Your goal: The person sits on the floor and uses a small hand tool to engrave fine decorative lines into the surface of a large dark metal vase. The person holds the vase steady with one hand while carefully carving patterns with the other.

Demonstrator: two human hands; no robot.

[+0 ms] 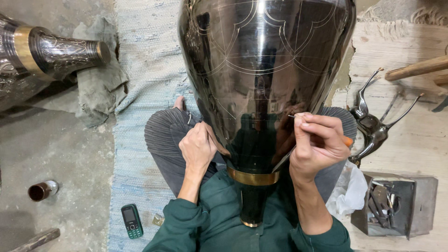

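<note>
Green sleeves (200, 224) are filling the bottom of the frame, and between them a large dark polished metal vase (263, 70) is lying in the person's lap, its brass-banded neck (252, 178) pointing down toward the lower centre and its wide body rising to the top edge. Fine scribed arcs are showing on its shiny surface. Left of the neck, the left hand (198, 149) is pressing against the vase's side, fingers curled together on the metal. To the right, the right hand (317, 144) is pinching a thin engraving tool (293, 116), fingers clamped on it, with the tip touching the vase and an orange handle end (347, 141) sticking out behind the hand. A green mobile phone (132, 220) is lying on the woven mat (140, 70) at lower left. Another engraved vessel (46, 56) is resting at upper left. Metal handles (373, 126) are lying at right, above a box of tools (392, 205).
</note>
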